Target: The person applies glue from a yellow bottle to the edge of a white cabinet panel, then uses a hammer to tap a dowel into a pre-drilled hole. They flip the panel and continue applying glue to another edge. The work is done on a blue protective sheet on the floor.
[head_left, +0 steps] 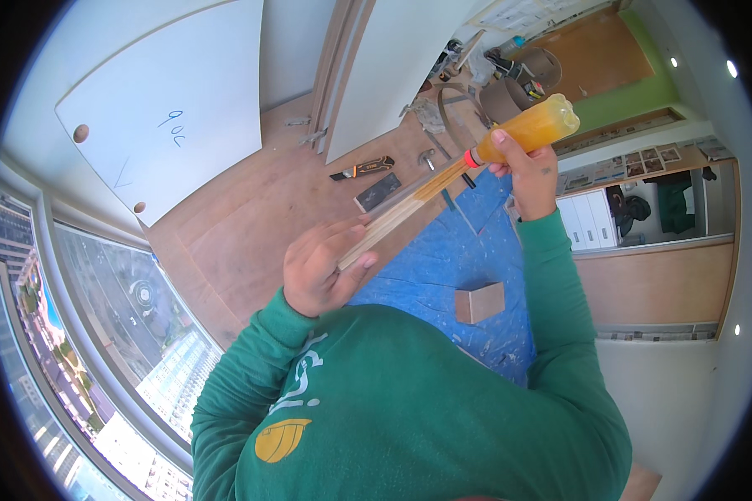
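Observation:
My right hand [528,174] grips a clear plastic bottle [543,123] of yellow liquid, tilted so its red cap points down and left. The cap is at the far end of a long, narrow wooden board [384,231], whose edge faces me. A shiny yellowish coating shows on the edge near the cap; the nearer stretch looks pale and dry. Closed around the near end of the board is my left hand [322,265], thumb on one side and fingers on the other.
On the wooden worktop [226,250] lie a utility knife [363,168], a dark flat block [378,192] and a hammer [426,159]. A blue sheet [426,267] carries a small wooden box [480,303]. White panels [184,100] stand at the back left, windows [134,292] at the left.

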Motion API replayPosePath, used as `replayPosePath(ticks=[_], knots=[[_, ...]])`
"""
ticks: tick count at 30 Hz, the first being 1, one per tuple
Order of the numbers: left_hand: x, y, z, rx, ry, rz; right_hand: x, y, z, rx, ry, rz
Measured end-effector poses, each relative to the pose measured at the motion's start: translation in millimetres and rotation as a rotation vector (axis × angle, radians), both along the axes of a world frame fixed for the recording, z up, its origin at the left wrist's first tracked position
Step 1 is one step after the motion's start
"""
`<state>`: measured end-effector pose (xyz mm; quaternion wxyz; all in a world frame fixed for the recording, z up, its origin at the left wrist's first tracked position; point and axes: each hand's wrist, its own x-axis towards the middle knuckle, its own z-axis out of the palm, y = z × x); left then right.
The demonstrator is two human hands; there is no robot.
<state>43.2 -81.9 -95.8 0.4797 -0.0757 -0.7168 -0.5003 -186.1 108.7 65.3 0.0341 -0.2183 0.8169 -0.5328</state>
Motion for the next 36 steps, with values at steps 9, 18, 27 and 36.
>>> replayPosePath(ticks=[9,18,27,36], knots=[[-3,0,-3,0.002,0.028,0.031,53,-23,7,0.115,0.053,0.157],[-1,-1,-3,-0.005,0.011,0.031,71,-29,5,0.073,0.025,0.245],[-1,0,-2,0.006,-0.002,0.017,-37,6,7,0.085,0.037,-0.090],[3,1,0,0.017,-0.007,-0.008,-30,-43,35,0.173,-0.272,0.123]])
